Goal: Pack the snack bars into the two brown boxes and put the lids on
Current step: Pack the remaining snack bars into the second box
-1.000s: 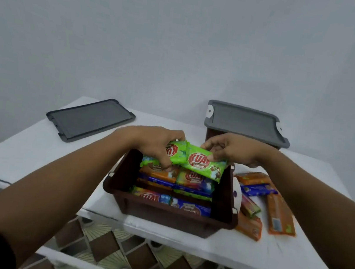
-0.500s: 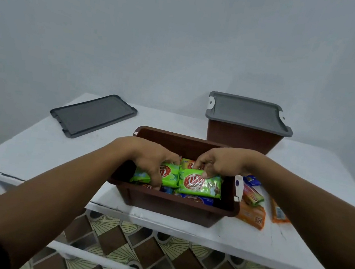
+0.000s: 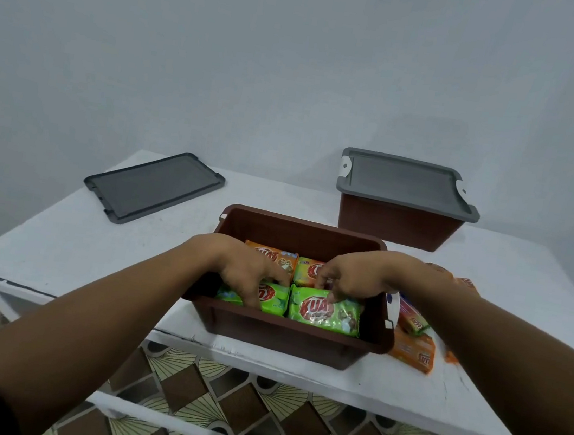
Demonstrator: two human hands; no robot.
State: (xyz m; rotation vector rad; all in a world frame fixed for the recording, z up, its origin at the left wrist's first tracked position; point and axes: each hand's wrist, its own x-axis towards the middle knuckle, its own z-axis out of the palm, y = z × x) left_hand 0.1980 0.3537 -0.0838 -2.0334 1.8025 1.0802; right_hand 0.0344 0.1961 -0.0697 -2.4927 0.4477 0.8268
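An open brown box [image 3: 283, 338] stands at the table's front edge, filled with snack bars. Two green bars lie side by side on top at its near side. My left hand [image 3: 245, 270] reaches into the box and holds the left green bar [image 3: 275, 302], fingers curled over it. My right hand [image 3: 354, 278] pinches the far edge of the right green bar [image 3: 323, 313]. Two orange bars [image 3: 271, 254] show behind my hands. The second brown box [image 3: 398, 227] stands at the back right with its grey lid [image 3: 401, 181] on.
A loose grey lid [image 3: 153, 185] lies flat at the table's back left. Several loose snack bars [image 3: 412, 353] lie on the white table [image 3: 89, 248] just right of the open box, partly hidden by my right forearm. Patterned floor tiles show below the table.
Both hands have lowered the two green bars from above the box's rim down onto the bars inside, near the front wall. The camera has tilted, and the closed box shows fully.
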